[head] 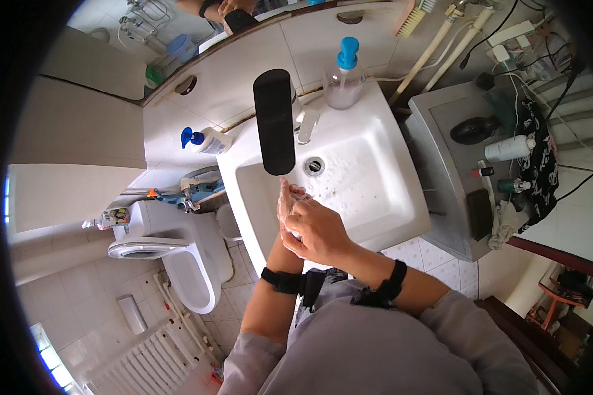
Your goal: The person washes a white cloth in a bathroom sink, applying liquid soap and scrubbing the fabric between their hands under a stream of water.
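Note:
Over the near left part of a white ceramic sink (400, 197), my left hand (287, 200) and my right hand (318, 232) are pressed together, with white lather on the skin. The right hand's fingers curl across the left palm; whether anything lies between them is hidden. Suds dot the basin around the metal drain (314, 166). A faucet with a white lever (307, 127) stands behind, partly covered by a black oblong object (275, 123). A clear pump bottle with a blue top (345, 84) stands on the sink's back right corner.
A white pump bottle (212, 141) stands at the back left of the sink. The toilet (192, 276) is on the left. To the right, a grey cabinet (435, 118) holds bottles, a dark brush-like object and cloth. Pipes (425, 59) and cables run behind it.

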The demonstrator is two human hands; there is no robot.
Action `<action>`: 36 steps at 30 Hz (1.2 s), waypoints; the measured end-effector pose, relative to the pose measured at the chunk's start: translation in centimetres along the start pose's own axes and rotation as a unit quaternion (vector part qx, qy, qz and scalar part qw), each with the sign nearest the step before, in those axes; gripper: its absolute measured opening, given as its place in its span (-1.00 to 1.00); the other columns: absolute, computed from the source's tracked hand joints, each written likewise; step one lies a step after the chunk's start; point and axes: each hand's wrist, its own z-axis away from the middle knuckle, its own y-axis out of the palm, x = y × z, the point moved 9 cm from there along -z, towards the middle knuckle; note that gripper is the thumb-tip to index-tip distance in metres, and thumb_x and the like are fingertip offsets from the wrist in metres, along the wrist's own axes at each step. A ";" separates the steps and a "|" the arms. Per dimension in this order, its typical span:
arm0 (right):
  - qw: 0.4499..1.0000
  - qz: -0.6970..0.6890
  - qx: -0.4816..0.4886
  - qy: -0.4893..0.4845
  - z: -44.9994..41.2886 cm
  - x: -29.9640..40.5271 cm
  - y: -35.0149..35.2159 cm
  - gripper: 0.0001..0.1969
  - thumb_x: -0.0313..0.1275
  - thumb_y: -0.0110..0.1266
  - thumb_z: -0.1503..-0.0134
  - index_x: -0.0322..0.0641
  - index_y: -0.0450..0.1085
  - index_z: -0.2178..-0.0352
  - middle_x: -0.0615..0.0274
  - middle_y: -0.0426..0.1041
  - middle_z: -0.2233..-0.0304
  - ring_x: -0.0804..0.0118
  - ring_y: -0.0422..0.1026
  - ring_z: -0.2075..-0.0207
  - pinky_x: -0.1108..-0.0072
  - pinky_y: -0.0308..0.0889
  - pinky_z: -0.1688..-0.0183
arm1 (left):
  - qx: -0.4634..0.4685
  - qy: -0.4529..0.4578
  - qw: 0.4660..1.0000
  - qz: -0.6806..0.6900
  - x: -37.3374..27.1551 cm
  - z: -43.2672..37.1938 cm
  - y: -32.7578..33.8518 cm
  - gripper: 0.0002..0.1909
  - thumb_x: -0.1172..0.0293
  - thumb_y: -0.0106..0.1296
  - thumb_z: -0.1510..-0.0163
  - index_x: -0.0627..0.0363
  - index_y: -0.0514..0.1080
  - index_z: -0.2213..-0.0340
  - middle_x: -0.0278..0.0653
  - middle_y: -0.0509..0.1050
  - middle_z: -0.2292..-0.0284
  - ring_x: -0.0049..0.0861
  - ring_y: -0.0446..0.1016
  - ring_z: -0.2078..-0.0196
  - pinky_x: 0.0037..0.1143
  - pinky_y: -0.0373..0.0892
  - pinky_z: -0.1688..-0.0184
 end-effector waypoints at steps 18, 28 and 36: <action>0.950 0.068 0.155 0.262 -0.8 -11.5 1.6 -0.75 -0.21 -0.08 0.08 -0.16 0.37 0.55 0.06 0.37 0.50 0.09 0.38 0.46 0.36 0.28 0.42 | 0.011 -0.092 0.995 0.031 1.3 4.2 7.4 -0.69 0.16 -0.34 -0.09 0.10 0.26 0.30 -0.28 0.35 0.34 -0.45 0.35 0.28 -0.45 0.32 0.21; 0.971 0.053 0.078 0.220 -1.5 -9.6 1.6 -0.74 -0.26 -0.14 0.05 -0.20 0.38 0.56 0.06 0.36 0.61 0.10 0.37 0.53 0.37 0.29 0.45 | -0.059 -0.099 0.992 0.043 0.6 4.6 5.7 -0.68 0.15 -0.35 -0.08 0.13 0.26 0.31 -0.25 0.36 0.36 -0.38 0.36 0.30 -0.39 0.33 0.25; 0.989 -0.028 0.065 0.128 1.2 -2.7 3.4 -0.80 -0.25 0.00 0.12 -0.15 0.34 0.53 0.14 0.35 0.55 0.08 0.37 0.53 0.34 0.27 0.49 | 0.087 -0.050 0.987 0.128 -0.3 3.0 0.8 -0.69 0.13 -0.30 -0.04 0.07 0.25 0.30 -0.22 0.33 0.30 -0.39 0.34 0.28 -0.43 0.28 0.20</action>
